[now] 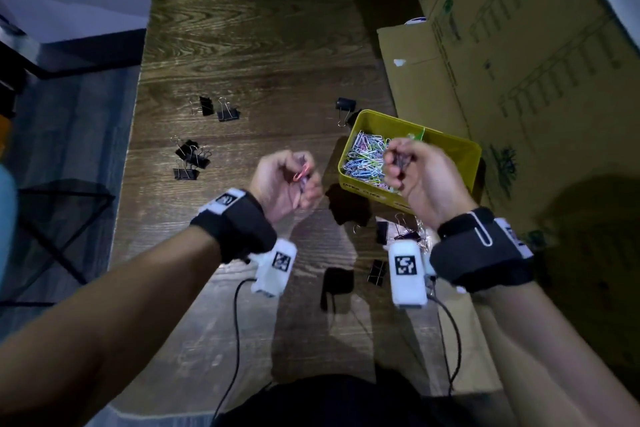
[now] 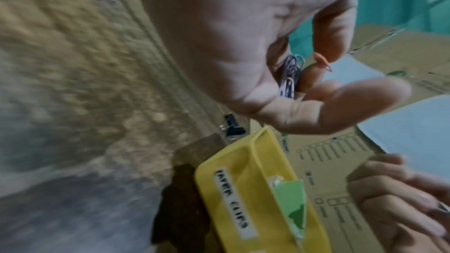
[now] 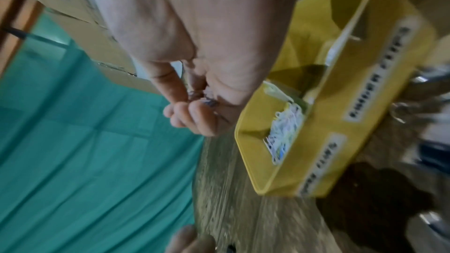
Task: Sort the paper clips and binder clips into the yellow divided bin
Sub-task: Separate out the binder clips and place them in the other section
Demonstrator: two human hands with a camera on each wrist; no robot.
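The yellow divided bin (image 1: 450, 140) stands on the wooden table at the right, its left compartment heaped with coloured paper clips (image 1: 363, 156). My left hand (image 1: 303, 172) is raised just left of the bin and grips a small bunch of paper clips (image 2: 289, 76), one of them red (image 2: 322, 62). Over the paper clip compartment my right hand (image 1: 400, 161) has its fingers curled round a few dark clips (image 3: 207, 101). The bin (image 2: 233, 189) carries a "PAPER CLIPS" label and a green divider (image 2: 292, 203). Black binder clips (image 1: 190, 158) lie scattered on the table.
More binder clips lie far left (image 1: 221, 109), behind the bin (image 1: 346, 107) and near my wrists (image 1: 382, 232). Cardboard boxes (image 1: 485, 62) flank the right side of the table. The table's left edge (image 1: 135, 114) drops to the floor. Cables trail from both wrist cameras.
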